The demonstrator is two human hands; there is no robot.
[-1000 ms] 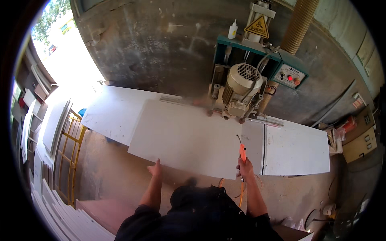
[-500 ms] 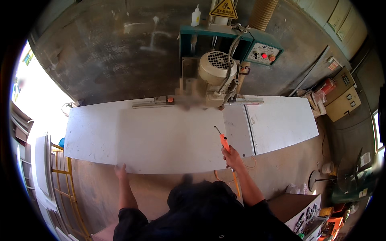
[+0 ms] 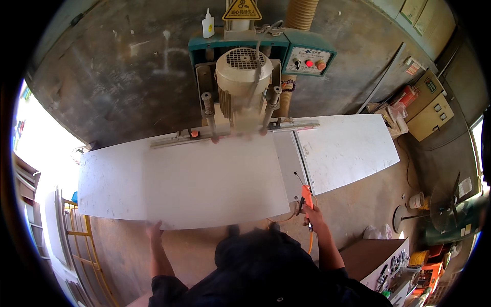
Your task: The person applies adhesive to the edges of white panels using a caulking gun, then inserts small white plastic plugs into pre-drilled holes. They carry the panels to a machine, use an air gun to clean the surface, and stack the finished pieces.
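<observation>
Board: large flat white panel [image 3: 215, 184], lying on the desk [image 3: 353, 148], left of a dark slot; far edge up by the metal rail [image 3: 174, 141], near edge toward the person.
Left hand: [image 3: 155, 229] at the board's near edge, by the left corner; blurry, cannot tell if fingers pinch the edge or just rest there.
Right hand: [image 3: 314, 217] wrapped around the grip of the air gun, well apart from the left one.
Air gun: orange body [image 3: 307, 194], thin dark nozzle pointing away from the person, over the desk strip right of the board; orange hose [image 3: 310, 243] hangs below.
Machine: pale motor [image 3: 243, 77] with grille top, in a green frame, above the board's far edge.
Control box: green [image 3: 309, 59], red button, right of motor.
Bottle: white, [image 3: 208, 25] upright on top of the frame.
Fan: [image 3: 445, 204] far right, on the floor.
</observation>
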